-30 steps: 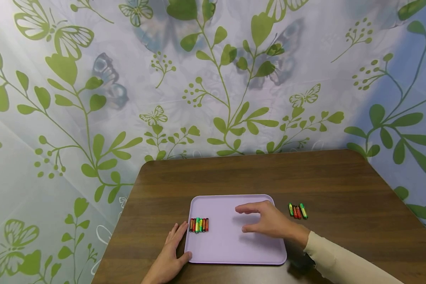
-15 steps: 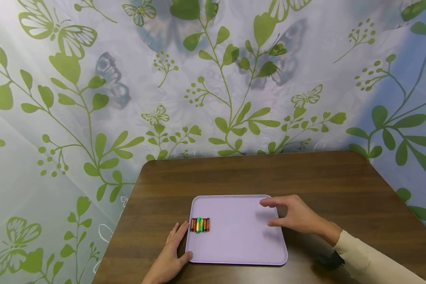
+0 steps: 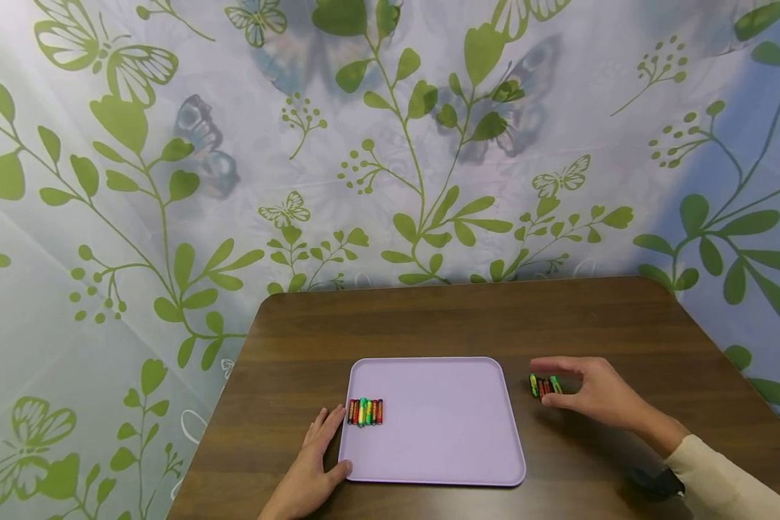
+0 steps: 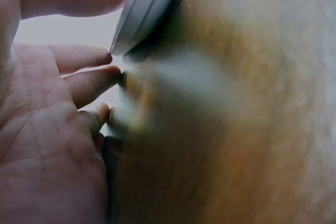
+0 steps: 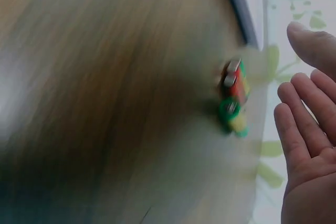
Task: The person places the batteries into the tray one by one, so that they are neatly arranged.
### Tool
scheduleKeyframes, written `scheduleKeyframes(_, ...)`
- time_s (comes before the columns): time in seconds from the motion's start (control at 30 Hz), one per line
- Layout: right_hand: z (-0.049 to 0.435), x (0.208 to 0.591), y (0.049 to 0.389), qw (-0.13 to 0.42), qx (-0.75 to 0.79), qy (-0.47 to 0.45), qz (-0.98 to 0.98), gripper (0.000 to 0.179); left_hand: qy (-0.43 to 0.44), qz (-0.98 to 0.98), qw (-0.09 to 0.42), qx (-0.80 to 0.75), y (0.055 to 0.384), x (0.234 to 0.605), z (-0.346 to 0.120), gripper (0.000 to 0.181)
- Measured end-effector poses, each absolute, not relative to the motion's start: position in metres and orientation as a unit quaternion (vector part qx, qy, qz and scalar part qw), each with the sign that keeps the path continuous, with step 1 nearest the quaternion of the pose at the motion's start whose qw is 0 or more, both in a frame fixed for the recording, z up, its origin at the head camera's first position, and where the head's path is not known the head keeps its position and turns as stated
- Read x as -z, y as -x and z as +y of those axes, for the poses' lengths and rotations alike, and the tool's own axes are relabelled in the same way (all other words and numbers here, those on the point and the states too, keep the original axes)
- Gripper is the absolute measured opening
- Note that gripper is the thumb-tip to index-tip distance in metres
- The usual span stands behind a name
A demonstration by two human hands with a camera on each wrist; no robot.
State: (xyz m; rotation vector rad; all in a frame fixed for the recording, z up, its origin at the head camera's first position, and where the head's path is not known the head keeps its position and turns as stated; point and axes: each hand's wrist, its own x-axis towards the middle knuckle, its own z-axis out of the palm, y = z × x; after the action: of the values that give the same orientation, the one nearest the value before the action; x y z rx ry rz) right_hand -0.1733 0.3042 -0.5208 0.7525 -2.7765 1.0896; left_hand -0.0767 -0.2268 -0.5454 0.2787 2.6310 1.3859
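Observation:
A lilac tray [image 3: 442, 426] lies on the brown table, with a row of several red, green and yellow batteries [image 3: 366, 412] side by side at its left edge. My left hand [image 3: 312, 462] rests at the tray's left side, fingertips and thumb touching the rim; the left wrist view shows the tray's edge [image 4: 149, 9] against the digits. To the right of the tray lies a small group of batteries [image 3: 544, 386], red ones between green-yellow ones. Over this group is my right hand [image 3: 591, 390], thumb and fingers spread apart and holding nothing. In the right wrist view the batteries [image 5: 234, 95] are blurred.
The wooden table [image 3: 455, 318] extends behind the tray and to both sides. A cloth [image 3: 390, 144] printed with green leaves and butterflies hangs behind the table. A dark object [image 3: 655, 482] sits at the right wrist beneath the sleeve [image 3: 721, 469].
My right hand has moved rightward from above the tray to the batteries on the table, its thumb and fingers still apart. The left hand has stayed at the tray's rim.

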Motion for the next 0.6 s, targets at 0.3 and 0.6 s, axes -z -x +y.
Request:
scheduleKeyframes(0.3, 0.328, 0.529, 0.167, 0.051, -0.331, -0.217, -0.917, 0.063, -0.09, 0.876, 0.084, -0.465, 0.072, 0.544, -0.227, 0.089)
scheduleKeyframes(0.6, 0.334, 0.539, 0.166, 0.047, -0.313, -0.213, -0.924, 0.061, -0.087, 0.878, 0.088, -0.462, 0.066, 0.543, -0.227, 0.089)
